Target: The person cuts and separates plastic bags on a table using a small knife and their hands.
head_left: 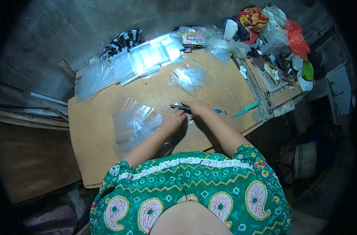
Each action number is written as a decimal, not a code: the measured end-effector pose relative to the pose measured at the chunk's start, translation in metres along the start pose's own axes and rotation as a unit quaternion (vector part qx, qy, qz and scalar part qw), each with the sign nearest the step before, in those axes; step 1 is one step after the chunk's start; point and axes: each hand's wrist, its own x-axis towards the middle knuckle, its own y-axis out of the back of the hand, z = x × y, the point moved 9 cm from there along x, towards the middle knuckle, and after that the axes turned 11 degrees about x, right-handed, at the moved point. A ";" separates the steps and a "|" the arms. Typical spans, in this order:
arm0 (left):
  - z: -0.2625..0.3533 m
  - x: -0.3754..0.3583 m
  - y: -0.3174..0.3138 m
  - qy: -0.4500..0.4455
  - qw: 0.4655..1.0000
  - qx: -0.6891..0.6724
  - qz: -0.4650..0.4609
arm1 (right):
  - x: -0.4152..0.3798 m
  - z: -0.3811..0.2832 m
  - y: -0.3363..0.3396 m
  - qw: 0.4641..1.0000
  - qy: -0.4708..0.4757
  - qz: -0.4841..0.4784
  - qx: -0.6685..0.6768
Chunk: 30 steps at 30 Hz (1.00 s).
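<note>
Brown wood makes up the worktop (233, 86), with a dark tool (180, 107) held just above its near part, and everything lies around that tool. The person's right hand (196, 109) is closed on the tool's right end. The left hand (173, 120) is just on its near side, fingers curled in close; whether they grip it, I cannot tell. A small pale piece (190, 119) shows beneath the right hand. Left of the tool, loose clear bags (133, 121) overlap in a pile, partly under the left forearm. Beyond it lies a smaller clear bundle (190, 78), and farther off, towards the far left, glossy clear packs (147, 58) are spread beside a black-and-white striped bundle (125, 41). A printed box (193, 36) is beyond the tool, near the wall. Well to the right lies a teal knife (246, 109).
</note>
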 end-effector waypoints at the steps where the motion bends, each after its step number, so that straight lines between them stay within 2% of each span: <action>1: 0.006 -0.002 -0.001 -0.002 1.000 -0.001 0.000 | -0.003 -0.003 0.003 1.000 -0.023 -0.009 0.013; 3: 0.013 -0.006 0.014 0.011 0.998 0.014 0.067 | -0.004 0.002 0.002 0.998 -0.049 -0.019 0.027; 4: 0.014 -0.006 0.018 0.008 0.998 0.012 0.066 | -0.002 0.004 0.000 0.999 -0.034 -0.007 0.012; 7: 0.005 -0.007 0.011 0.034 0.998 -0.032 -0.034 | -0.016 0.008 -0.002 0.999 -0.022 0.026 0.012; 10: 0.000 -0.009 0.000 0.040 0.998 -0.005 -0.040 | -0.050 0.011 -0.004 0.998 -0.032 0.044 0.044; 11: -0.005 -0.010 -0.006 0.051 0.996 0.000 -0.079 | -0.061 0.019 -0.006 0.993 -0.040 0.079 0.084; 13: -0.010 -0.009 0.001 0.065 0.996 -0.009 -0.062 | -0.085 0.032 -0.017 0.985 -0.048 0.115 0.121; 15: -0.015 -0.010 0.001 0.082 0.995 -0.012 -0.060 | -0.114 0.037 -0.017 0.961 -0.014 0.225 0.160; 18: -0.016 -0.012 0.002 0.095 0.994 0.012 -0.061 | -0.140 0.027 -0.024 0.962 -0.021 0.215 0.168; 19: -0.017 -0.012 0.000 0.094 0.994 0.015 -0.058 | -0.139 0.028 -0.030 0.960 0.014 0.218 0.173; 22: -0.018 -0.012 0.000 0.095 0.994 0.015 -0.058 | -0.140 0.024 -0.030 0.952 0.023 0.241 0.187; 30: -0.016 -0.011 0.005 0.085 0.995 -0.005 -0.055 | -0.106 0.009 -0.022 0.954 0.017 0.244 0.176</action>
